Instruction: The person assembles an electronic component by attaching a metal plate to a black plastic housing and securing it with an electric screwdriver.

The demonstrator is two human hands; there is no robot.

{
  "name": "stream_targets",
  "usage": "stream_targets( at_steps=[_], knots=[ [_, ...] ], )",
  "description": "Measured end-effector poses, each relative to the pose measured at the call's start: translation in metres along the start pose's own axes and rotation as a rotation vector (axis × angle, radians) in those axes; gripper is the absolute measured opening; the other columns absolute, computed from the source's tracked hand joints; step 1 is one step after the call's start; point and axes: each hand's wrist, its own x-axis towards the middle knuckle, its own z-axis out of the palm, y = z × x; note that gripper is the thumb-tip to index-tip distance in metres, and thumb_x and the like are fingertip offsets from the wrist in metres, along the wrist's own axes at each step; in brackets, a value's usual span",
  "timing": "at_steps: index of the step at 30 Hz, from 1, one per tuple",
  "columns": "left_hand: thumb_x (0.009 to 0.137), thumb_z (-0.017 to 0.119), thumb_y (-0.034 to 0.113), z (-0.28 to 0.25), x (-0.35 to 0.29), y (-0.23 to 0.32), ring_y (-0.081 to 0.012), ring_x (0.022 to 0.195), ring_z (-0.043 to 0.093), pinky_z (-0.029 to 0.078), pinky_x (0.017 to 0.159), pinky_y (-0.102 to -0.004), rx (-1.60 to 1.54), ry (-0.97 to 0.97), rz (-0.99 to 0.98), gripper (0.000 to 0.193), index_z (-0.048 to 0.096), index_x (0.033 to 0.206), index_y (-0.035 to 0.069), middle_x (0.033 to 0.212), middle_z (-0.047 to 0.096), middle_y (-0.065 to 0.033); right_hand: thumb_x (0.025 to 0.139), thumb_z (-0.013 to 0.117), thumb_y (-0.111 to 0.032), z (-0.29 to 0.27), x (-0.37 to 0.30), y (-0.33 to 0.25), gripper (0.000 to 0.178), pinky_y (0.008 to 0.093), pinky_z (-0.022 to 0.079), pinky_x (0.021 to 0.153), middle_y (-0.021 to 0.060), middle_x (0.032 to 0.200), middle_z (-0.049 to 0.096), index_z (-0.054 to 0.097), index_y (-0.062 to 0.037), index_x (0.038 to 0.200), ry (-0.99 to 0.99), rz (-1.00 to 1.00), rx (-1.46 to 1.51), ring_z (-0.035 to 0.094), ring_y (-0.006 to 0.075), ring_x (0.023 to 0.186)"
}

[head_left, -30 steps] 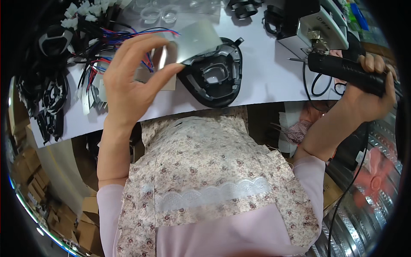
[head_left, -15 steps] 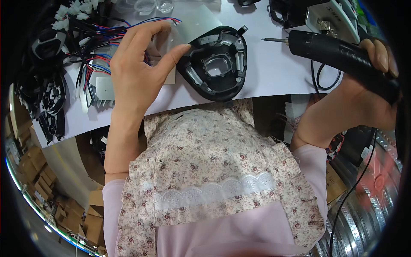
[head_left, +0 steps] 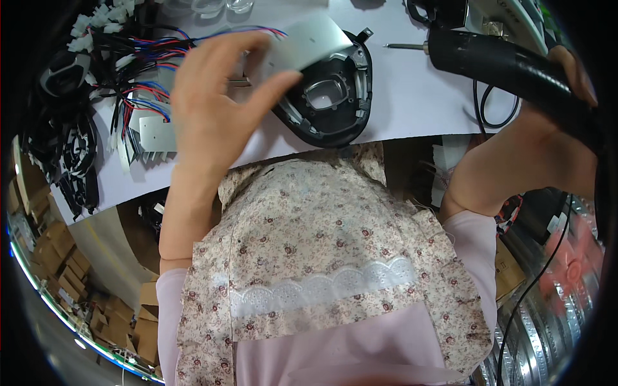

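Silver metal plate: pinched at its left end between thumb and fingers of the left hand; hand blurred, so exact fingertip contact not resolved. Plate lies tilted over the upper left part of a black rounded-triangular plastic housing, which sits near the front edge of the white table, its hollow side up, with a window-like opening in the middle. Whether plate and housing touch: cannot tell. Right hand, fingers wrapped round the thick handle of a black electric screwdriver; slim steel bit points left, clear of the housing. Below the tool, a loop of black cable; behind it, a pale box-shaped machine, cut by the upper edge of the view. Just left of the left hand, a finned heat sink and a tangle of red, blue and black wires ending in white connectors. Farther left, black moulded parts in a heap. Clear plastic pieces at the far side.
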Motion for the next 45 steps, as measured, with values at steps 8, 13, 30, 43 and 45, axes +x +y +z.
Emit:
stream_targets(
  at_steps=[8, 13, 30, 43, 45],
  knots=[
    [0.07, 0.086, 0.026, 0.015, 0.0, 0.002, -0.0283, 0.094, 0.063, 0.047, 0.083, -0.0401, -0.001, -0.022, 0.148, 0.04, 0.071, 0.104, 0.011, 0.097, 0.07, -0.0048, 0.089, 0.062, -0.019, 0.003, -0.004, 0.008, 0.024, 0.0331, 0.044, 0.066, 0.0112, 0.082, 0.057, 0.058, -0.0018, 0.104, -0.05, 0.02, 0.019, 0.054, 0.0207, 0.072],
    [0.071, 0.084, 0.028, 0.017, -0.006, 0.009, -0.0267, 0.1, 0.061, 0.043, 0.09, -0.0432, 0.056, -0.082, 0.11, 0.041, 0.07, 0.105, 0.012, 0.1, 0.069, -0.0029, 0.09, 0.062, -0.019, 0.033, -0.001, 0.038, 0.024, 0.033, 0.045, 0.065, 0.0118, 0.081, 0.057, 0.057, -0.0011, 0.106, -0.089, 0.032, 0.03, 0.055, 0.0208, 0.071],
    [0.071, 0.086, 0.027, 0.017, -0.005, 0.011, -0.0277, 0.104, 0.061, 0.046, 0.09, -0.04, 0.023, -0.103, 0.115, 0.042, 0.072, 0.107, 0.009, 0.107, 0.07, -0.0053, 0.094, 0.061, -0.019, 0.056, 0.012, 0.079, 0.026, 0.0326, 0.049, 0.061, 0.0135, 0.08, 0.06, 0.055, 0.0011, 0.109, -0.232, 0.071, 0.061, 0.059, 0.0212, 0.066],
    [0.07, 0.086, 0.023, 0.022, -0.008, 0.007, -0.0306, 0.097, 0.06, 0.046, 0.087, -0.0427, -0.07, -0.076, 0.095, 0.041, 0.069, 0.103, 0.007, 0.097, 0.068, -0.0069, 0.096, 0.06, -0.019, 0.059, 0.032, 0.094, 0.028, 0.0323, 0.052, 0.058, 0.0149, 0.078, 0.062, 0.053, 0.0027, 0.112, -0.393, 0.083, 0.109, 0.062, 0.0215, 0.063],
    [0.07, 0.086, 0.022, 0.022, -0.007, 0.008, -0.0311, 0.097, 0.06, 0.047, 0.087, -0.0425, -0.065, -0.08, 0.098, 0.041, 0.069, 0.103, 0.006, 0.096, 0.068, -0.0077, 0.097, 0.06, -0.019, 0.062, 0.035, 0.096, 0.028, 0.0323, 0.052, 0.058, 0.0151, 0.078, 0.062, 0.053, 0.003, 0.113, -0.414, 0.079, 0.108, 0.062, 0.0216, 0.063]
  ],
)
